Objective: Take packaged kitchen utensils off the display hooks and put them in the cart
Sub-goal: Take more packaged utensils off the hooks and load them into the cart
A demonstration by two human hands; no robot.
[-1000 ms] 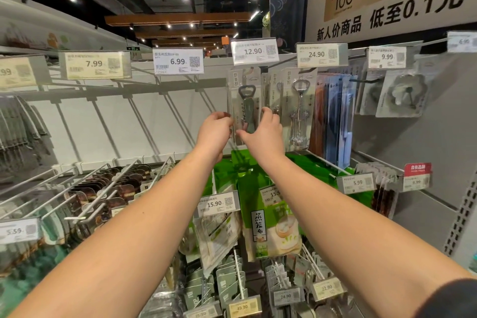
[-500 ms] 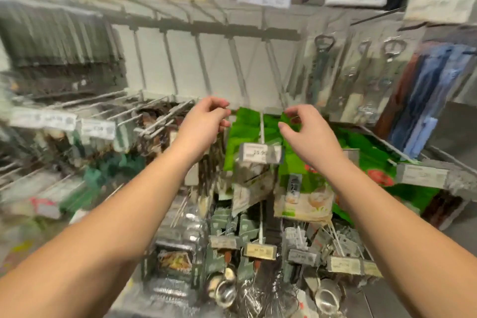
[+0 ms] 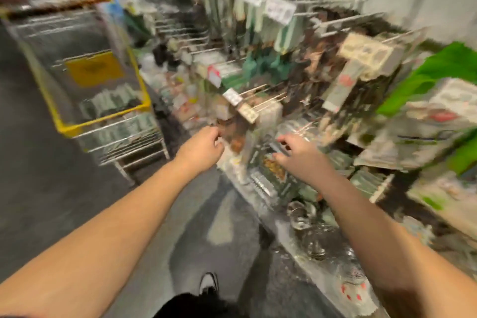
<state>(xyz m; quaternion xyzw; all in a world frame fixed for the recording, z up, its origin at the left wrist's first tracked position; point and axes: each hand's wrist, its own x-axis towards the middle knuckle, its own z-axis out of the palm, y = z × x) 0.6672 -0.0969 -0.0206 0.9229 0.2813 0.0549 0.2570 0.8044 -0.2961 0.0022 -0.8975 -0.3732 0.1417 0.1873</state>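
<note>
The view is heavily motion-blurred. My left hand [image 3: 204,147] and my right hand [image 3: 296,155] reach side by side toward the lower display hooks [image 3: 260,102], where blurred packaged utensils [image 3: 268,173] hang. My left hand's fingers are curled close to a brownish package; whether it grips anything cannot be made out. My right hand's fingers are loosely curled and apart, with nothing seen in them. The wire cart [image 3: 103,121] with a yellow rim stands to the left in the aisle, with blurred greenish packages [image 3: 111,103] inside it.
Rows of hooks with price tags [image 3: 281,10] and hanging goods fill the right side. Bright green packs [image 3: 438,70] hang at the far right. Shiny metal items [image 3: 302,214] lie on the bottom shelf. Grey floor and my shoe [image 3: 207,283] are below.
My hands have dropped from the bottle-opener package on the top row to the lower hooks. The view has swung down and left, bringing the cart into sight.
</note>
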